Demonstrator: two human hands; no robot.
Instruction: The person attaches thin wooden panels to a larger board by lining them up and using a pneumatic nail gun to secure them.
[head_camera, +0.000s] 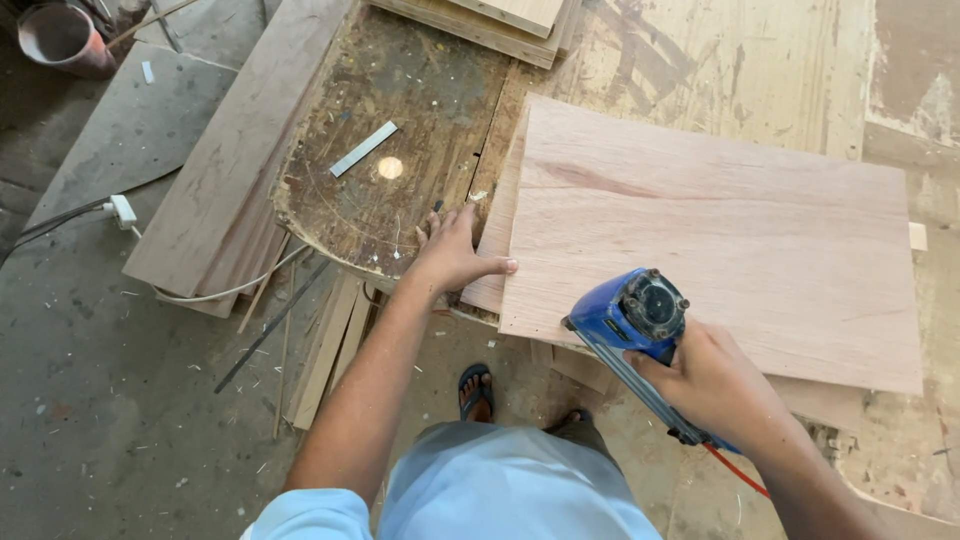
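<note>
My right hand (715, 385) grips a blue pneumatic nail gun (630, 320) with a red hose trailing behind, its head held at the near edge of a large pale plywood sheet (720, 235). My left hand (455, 250) rests flat on the worn workbench (400, 120), its thumb pressing on the left corner of the sheet. The sheet lies on top of another thin board whose edges show at the left and near sides.
A small metal strip (363, 148) lies on the bench. Long planks (230, 160) lean at the left, with offcuts and sticks below. A white plug and cable (122, 211) lie on the concrete floor. A pink bucket (62, 35) stands far left. My sandalled foot (476, 392) shows below.
</note>
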